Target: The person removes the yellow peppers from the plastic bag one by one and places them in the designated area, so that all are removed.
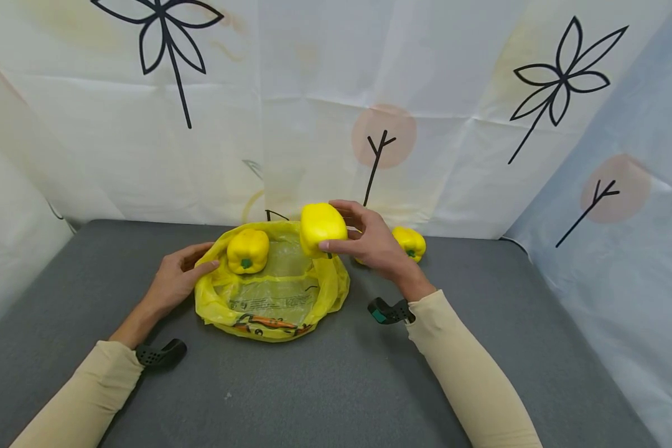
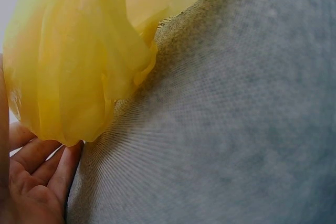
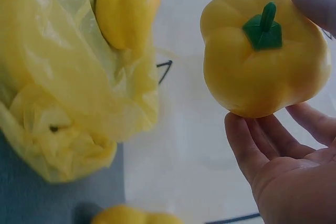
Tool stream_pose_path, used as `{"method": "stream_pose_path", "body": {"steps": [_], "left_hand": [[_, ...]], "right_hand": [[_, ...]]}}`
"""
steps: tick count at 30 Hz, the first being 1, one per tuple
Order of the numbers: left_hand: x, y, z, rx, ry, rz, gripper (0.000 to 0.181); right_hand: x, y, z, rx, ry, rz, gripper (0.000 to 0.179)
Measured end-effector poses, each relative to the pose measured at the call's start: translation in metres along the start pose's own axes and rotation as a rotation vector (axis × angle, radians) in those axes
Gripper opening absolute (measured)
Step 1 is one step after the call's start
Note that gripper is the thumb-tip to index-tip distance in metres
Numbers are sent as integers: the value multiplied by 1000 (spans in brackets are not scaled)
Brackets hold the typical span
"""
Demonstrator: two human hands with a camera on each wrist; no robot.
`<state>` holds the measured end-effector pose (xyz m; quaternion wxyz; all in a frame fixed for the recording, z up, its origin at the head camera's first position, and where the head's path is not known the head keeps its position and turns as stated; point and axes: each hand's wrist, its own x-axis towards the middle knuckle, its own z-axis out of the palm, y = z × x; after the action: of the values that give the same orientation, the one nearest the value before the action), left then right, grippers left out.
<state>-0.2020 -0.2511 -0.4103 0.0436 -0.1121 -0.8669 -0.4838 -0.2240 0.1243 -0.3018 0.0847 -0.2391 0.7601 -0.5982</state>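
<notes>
My right hand (image 1: 369, 239) holds a yellow bell pepper (image 1: 322, 229) between thumb and fingers, above the right rim of an open yellow plastic bag (image 1: 327, 289). Its green stem shows in the right wrist view, where the pepper (image 3: 262, 66) is apart from the bag. Another yellow bell pepper (image 1: 247, 250) lies inside the bag on the left. My left hand (image 1: 176, 277) holds the bag's left side, thumb at the rim and fingers outside. In the left wrist view, the bag (image 2: 73, 66) hangs against the fingers (image 2: 39, 156).
Behind my right hand, another yellow bell pepper (image 1: 409, 242) sits near the back edge of the grey table (image 1: 291, 392). A sliver of yellow beside it is mostly hidden by the hand. A white patterned cloth (image 1: 313, 149) rises behind the table and along its sides.
</notes>
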Motion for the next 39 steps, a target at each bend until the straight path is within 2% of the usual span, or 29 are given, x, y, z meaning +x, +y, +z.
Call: {"method": "stream_pose_path", "body": {"steps": [7,24,32,39], "left_hand": [[1,-2,1,-2,2,-3,58],[0,-3,2,-16,0,6,57],[-1,-2,2,-15,2,7,57],[-1,-2,2,-14,4,10,57]], "right_hand": [[-21,-1,-22,-12,44,-17,73],[-70,7,-79,-47,212,58,69],[-87,17,-100,-5,281,49,67],[-93,25,-117,42,342,42,66]]}}
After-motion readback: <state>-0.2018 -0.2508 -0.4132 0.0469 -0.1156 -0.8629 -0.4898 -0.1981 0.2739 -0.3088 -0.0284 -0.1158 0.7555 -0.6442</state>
